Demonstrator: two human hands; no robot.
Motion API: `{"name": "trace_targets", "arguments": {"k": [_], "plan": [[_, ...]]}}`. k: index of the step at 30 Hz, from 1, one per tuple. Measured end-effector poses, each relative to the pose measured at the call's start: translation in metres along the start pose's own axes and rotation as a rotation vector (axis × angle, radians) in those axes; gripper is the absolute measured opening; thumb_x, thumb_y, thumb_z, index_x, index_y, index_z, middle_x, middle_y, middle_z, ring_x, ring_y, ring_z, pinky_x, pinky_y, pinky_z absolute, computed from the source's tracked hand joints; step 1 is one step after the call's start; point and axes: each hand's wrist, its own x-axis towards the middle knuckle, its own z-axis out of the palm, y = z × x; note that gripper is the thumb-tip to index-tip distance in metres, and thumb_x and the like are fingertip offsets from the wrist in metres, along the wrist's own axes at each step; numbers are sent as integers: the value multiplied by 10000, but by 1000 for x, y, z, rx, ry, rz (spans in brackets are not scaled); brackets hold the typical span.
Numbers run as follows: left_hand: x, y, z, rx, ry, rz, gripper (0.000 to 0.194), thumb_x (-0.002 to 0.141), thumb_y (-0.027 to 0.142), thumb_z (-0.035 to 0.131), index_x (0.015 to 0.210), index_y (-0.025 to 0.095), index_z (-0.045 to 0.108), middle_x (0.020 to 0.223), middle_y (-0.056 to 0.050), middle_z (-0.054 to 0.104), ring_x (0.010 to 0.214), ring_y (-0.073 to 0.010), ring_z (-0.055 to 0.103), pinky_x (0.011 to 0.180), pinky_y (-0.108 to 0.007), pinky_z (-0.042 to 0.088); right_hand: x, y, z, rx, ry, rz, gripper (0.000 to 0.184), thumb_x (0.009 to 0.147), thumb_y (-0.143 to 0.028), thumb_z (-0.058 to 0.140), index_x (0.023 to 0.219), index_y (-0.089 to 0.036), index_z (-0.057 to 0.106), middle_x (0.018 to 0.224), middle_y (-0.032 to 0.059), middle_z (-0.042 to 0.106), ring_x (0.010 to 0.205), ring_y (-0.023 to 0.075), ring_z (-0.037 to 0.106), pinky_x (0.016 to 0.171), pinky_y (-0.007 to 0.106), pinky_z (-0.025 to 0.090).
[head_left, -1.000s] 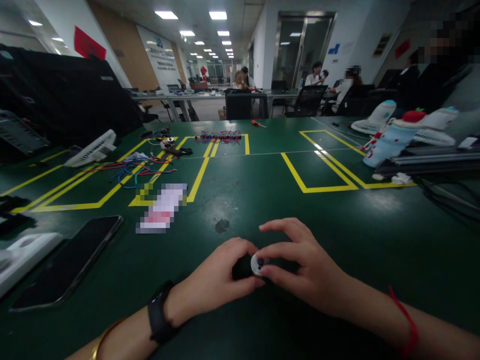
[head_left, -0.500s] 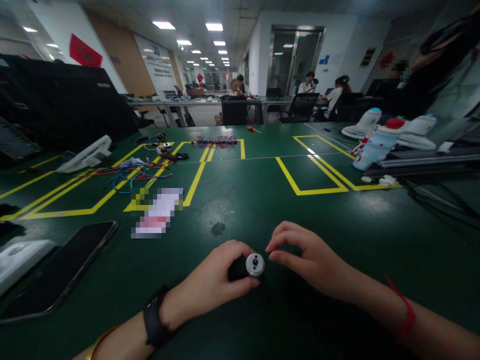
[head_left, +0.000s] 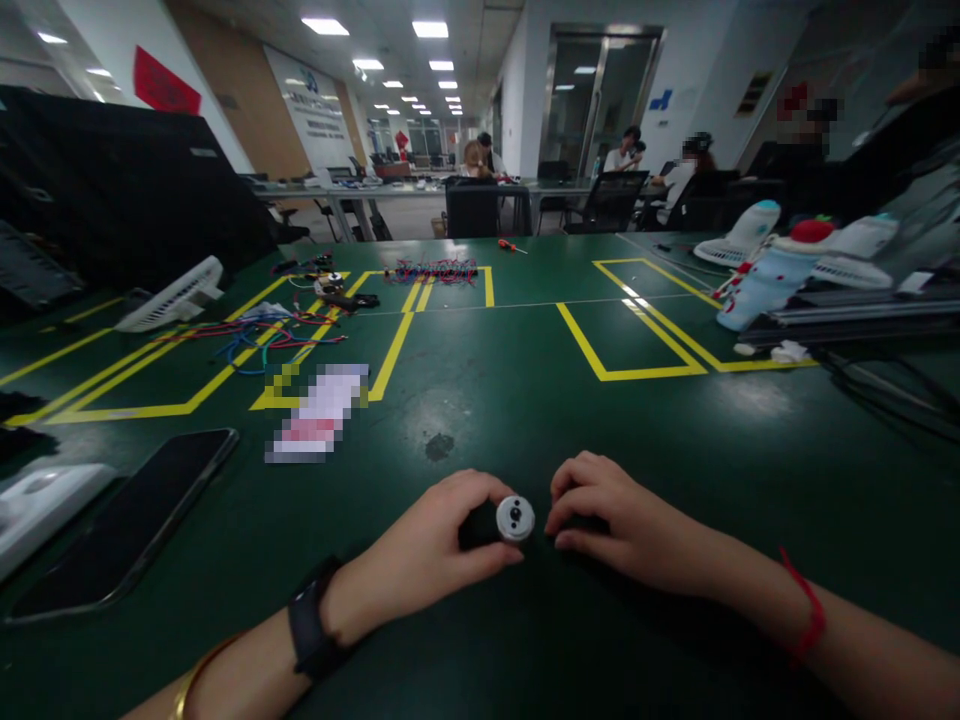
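Note:
My left hand has a small silver cylinder, which looks like a small motor, between thumb and forefinger. The cylinder's round end faces up, showing a dark centre and two small holes. Its lower part is hidden. Just right of it, my right hand rests with loosely curled fingers. Its thumb and fingertips are slightly apart, with nothing visible between them, and a narrow gap separates them from the cylinder. Both hands are low over the green table.
Left are a phone, a white power strip, a blurred paper, wires and a white fan. Farther back lie a wire bundle and a screwdriver. A blue bottle and black cables are right.
My right hand's fingers have curled in more, and its fingertips sit slightly farther right. The left hand keeps hold of the cylinder. The whole view has shifted slightly.

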Motion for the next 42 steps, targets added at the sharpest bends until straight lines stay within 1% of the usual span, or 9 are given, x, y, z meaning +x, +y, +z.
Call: {"name": "trace_targets", "arguments": {"k": [9,12,15,18,21,26,29,35,42], "plan": [[1,0,0,4,-2,-2,275,814,240,709,1058,247,582,1031,11,631,943,-175,576,846,-305,433,-1,2,1,3,6,10,113,879,-236,597,961,-233,675,1047,47,567,975,204,505,865,381,403],[1,0,0,5,-3,-3,290,809,234,712,1066,250,577,1044,12,627,952,-175,573,853,-306,433,-2,4,0,143,35,42,207,854,-287,639,1058,-254,648,1082,46,567,996,207,514,879,382,415],[0,0,-1,2,-5,-1,283,813,242,709,1063,248,577,1048,12,625,954,-172,574,855,-304,434,-3,9,-4,474,181,161,388,870,-359,620,1238,-271,534,1098,46,578,961,184,550,842,351,451],[0,0,-1,0,-7,2,281,811,235,707,1061,247,577,1048,13,626,952,-168,577,855,-299,435,-2,17,-8,740,385,275,321,897,-380,577,1184,-238,558,998,32,608,863,152,572,780,308,460],[-1,-1,0,-2,-4,-3,292,803,221,707,1063,248,576,1050,14,626,956,-167,577,855,-296,435,0,28,-8,835,520,348,240,878,-378,606,1044,-207,627,874,16,626,758,129,560,708,279,446],[-1,0,0,0,-14,-17,291,790,187,695,1050,237,574,1025,14,627,936,-163,580,836,-289,438,4,40,-4,902,596,413,213,872,-390,602,937,-193,653,772,8,619,682,125,548,644,278,434],[0,0,0,5,-17,-19,302,783,179,695,1052,240,572,1026,18,625,938,-161,579,839,-290,436,4,38,-5,794,527,423,209,884,-385,579,926,-194,652,770,11,619,697,136,561,653,286,444],[1,0,0,14,-16,-25,310,787,189,694,1065,246,568,1034,21,621,950,-160,574,849,-290,432,-2,17,-12,175,97,166,143,871,-249,572,973,-230,670,1039,48,595,970,187,564,864,354,447],[0,1,0,15,-7,-22,300,786,194,698,1054,240,573,1012,18,622,934,-162,574,838,-285,427,-7,7,-7,-17,26,84,244,770,-334,704,1005,-282,663,1214,53,491,1136,246,483,953,431,403]]}}
